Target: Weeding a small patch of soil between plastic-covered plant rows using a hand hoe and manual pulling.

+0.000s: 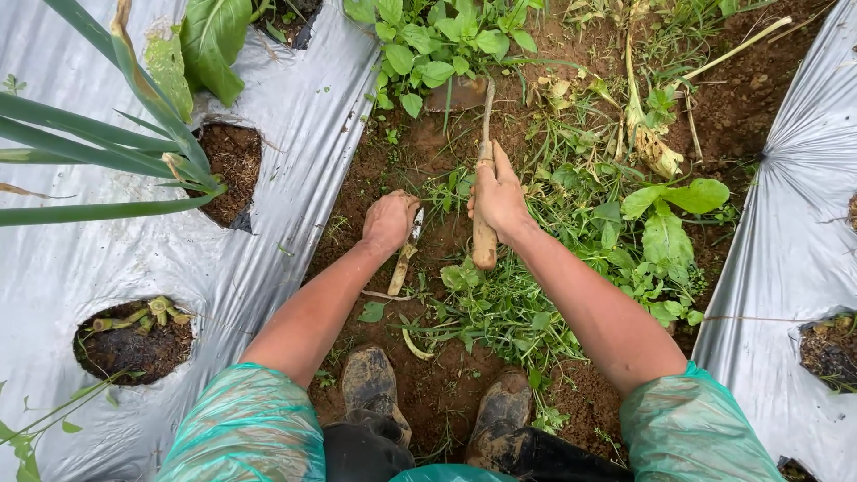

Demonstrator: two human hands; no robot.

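Right grip: the right hand (498, 198) is closed round a wooden handle (484, 192), fingers wrapped fully about it; the handle's butt end is seen below the hand, towards the person.
Wooden handle: held nearly upright in the view, running from the hand away to a flat blade (455, 94) that is set in the soil under the leafy weeds; the blade is partly hidden by leaves.
Left grip: the left hand (389, 220) is closed in a loose fist on the ground; what is pinched inside cannot be told.
Small knife (406, 257): laid on the soil just beside the left hand, its pale blade touching or nearly touching the fingers, its handle pointed towards the person; whether it is held cannot be told.
Weeds (518, 303): a spread of grass and broad-leaved plants, found beneath and to the right of both hands.
Soil strip (375, 170): bare brown earth, bounded on both sides by sheeting.
Plastic sheeting (295, 107): grey mulch film on the left and right beds, with round planting holes (134, 344) cut in it.
Leek-like plant (134, 134): long green blades, rooted in an upper left hole.
Boots (373, 384): two, muddy, planted on the soil strip near the lower edge.
Sleeves (245, 428): translucent green plastic, worn to the elbows.
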